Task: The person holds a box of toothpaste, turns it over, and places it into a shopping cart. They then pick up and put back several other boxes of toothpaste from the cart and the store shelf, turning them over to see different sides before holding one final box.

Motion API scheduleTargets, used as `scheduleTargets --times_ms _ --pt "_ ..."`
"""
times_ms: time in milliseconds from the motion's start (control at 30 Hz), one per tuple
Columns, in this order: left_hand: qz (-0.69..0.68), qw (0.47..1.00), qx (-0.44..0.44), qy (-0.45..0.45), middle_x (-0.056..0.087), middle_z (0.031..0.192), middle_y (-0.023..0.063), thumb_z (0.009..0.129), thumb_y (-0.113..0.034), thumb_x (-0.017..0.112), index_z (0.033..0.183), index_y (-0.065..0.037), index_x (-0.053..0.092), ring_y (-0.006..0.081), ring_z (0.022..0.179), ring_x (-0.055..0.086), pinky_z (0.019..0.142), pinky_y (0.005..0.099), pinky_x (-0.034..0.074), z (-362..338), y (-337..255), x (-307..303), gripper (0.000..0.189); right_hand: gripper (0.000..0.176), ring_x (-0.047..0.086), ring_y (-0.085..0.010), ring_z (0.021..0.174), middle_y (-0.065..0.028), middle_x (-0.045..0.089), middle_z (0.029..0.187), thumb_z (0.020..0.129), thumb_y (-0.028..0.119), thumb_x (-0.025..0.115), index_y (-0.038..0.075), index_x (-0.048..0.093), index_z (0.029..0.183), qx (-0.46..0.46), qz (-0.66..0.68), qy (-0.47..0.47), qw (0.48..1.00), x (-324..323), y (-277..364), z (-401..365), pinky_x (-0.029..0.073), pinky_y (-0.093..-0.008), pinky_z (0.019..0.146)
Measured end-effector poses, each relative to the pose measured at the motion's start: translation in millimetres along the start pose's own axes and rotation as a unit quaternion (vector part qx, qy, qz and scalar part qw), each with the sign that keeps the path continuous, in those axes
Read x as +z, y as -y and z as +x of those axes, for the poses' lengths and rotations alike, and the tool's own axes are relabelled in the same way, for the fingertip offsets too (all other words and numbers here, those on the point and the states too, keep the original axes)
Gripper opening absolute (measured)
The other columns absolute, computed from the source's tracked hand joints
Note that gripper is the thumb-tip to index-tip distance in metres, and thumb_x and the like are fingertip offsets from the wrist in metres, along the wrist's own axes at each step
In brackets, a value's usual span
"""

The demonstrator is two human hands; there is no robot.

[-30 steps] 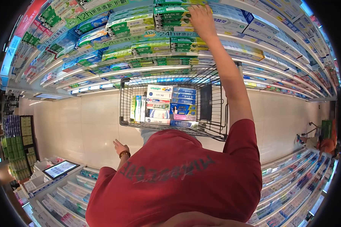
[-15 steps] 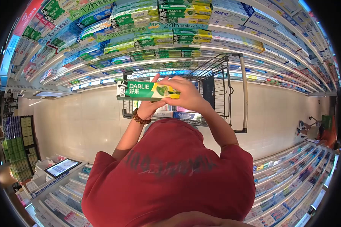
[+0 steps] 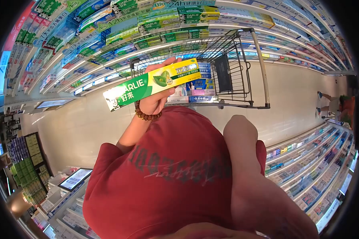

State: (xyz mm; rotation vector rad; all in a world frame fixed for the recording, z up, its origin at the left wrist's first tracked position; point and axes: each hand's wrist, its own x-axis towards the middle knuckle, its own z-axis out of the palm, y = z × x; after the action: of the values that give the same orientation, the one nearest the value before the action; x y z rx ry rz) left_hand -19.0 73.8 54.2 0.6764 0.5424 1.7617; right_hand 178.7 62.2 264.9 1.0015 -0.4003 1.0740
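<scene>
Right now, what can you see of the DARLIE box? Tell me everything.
The box is long, slim and apparently cardboard: green with white DARLIE lettering, yellow at one end, leaves pictured between, a hatted figure on the white end. It looks closed. The left hand grips it mid-length, fingers showing past its far edge. It tilts, yellow end higher in view, hiding part of the cart.
</scene>
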Motion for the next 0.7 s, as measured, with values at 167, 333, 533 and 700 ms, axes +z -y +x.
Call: scheduleTargets --times_ms 167,333,533,700 --pt "0.015 0.999 0.013 0.043 0.042 0.149 0.0195 0.072 0.020 0.069 0.128 -0.012 0.047 0.0387 0.146 0.030 0.118 0.0555 0.030 -10 -8 2 0.068 0.067 0.043 -0.0287 0.138 -0.0241 0.044 0.147 0.106 0.045 0.035 -0.011 0.040 0.143 0.279 0.661 -0.298 0.630 60 27 -20 0.036 -0.0350 0.116" --pt "0.022 0.998 0.023 0.060 0.043 0.148 0.0193 0.072 0.018 0.071 0.126 -0.012 0.048 0.0397 0.144 0.033 0.116 0.0567 0.032 -17 -13 3 0.066 0.085 0.059 -0.0315 0.120 -0.0294 0.060 0.127 0.103 0.060 0.028 -0.017 0.057 0.123 0.246 0.558 -0.457 0.648 100 23 -18 0.048 -0.0331 0.105" --pt "0.043 0.994 0.050 0.083 0.043 0.147 0.0206 0.072 0.017 0.072 0.125 -0.013 0.048 0.0387 0.142 0.036 0.115 0.0561 0.034 -21 -14 2 0.065 0.082 0.064 -0.0318 0.112 -0.0288 0.065 0.118 0.105 0.054 0.025 -0.019 0.062 0.114 0.310 0.585 -0.484 0.572 79 4 -12 0.051 -0.0319 0.101" --pt "0.036 0.996 0.042 0.073 0.043 0.147 0.0220 0.073 0.016 0.073 0.126 -0.013 0.048 0.0382 0.142 0.036 0.115 0.0545 0.035 -22 -17 2 0.065 0.052 0.063 -0.0224 0.117 -0.0246 0.063 0.125 0.110 0.015 0.020 -0.017 0.059 0.121 0.333 0.629 -0.257 0.654 72 10 -34 0.047 -0.0253 0.106"
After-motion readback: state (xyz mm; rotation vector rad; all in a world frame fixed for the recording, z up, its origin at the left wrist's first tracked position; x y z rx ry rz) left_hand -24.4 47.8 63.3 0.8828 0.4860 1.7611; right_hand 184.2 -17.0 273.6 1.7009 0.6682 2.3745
